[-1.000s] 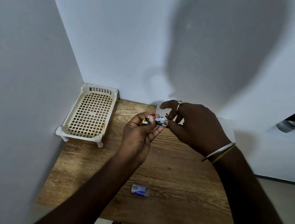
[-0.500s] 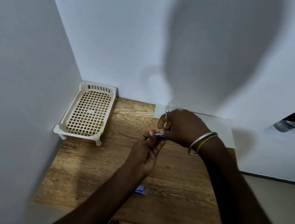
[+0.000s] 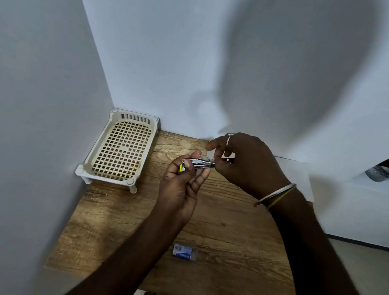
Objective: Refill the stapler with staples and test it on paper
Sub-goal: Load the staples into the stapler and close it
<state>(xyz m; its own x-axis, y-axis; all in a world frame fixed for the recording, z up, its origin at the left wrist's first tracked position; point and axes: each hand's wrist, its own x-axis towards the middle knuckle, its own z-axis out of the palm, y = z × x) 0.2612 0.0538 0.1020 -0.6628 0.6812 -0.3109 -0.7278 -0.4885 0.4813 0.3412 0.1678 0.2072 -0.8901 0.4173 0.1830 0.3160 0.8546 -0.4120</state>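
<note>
A small metal stapler [image 3: 198, 164] with a yellow end is held above the wooden table [image 3: 239, 231]. My left hand [image 3: 180, 188] grips it from below, fingers curled round its yellow end. My right hand [image 3: 246, 162] pinches the stapler's right end with thumb and fingertips; whether it holds staples there is hidden. A small blue and white staple box [image 3: 185, 252] lies on the table near the front edge. A white sheet of paper [image 3: 295, 172] lies at the back right of the table, partly behind my right hand.
A cream plastic mesh tray [image 3: 121, 148] on short legs stands in the back left corner against the walls. White walls close off the left and back. The table's front edge is near my body, with feet visible below it.
Both hands with the stapler dipped toward the table and then rose again. My right hand's fingers are back on the stapler's right end. The staple box has not moved.
</note>
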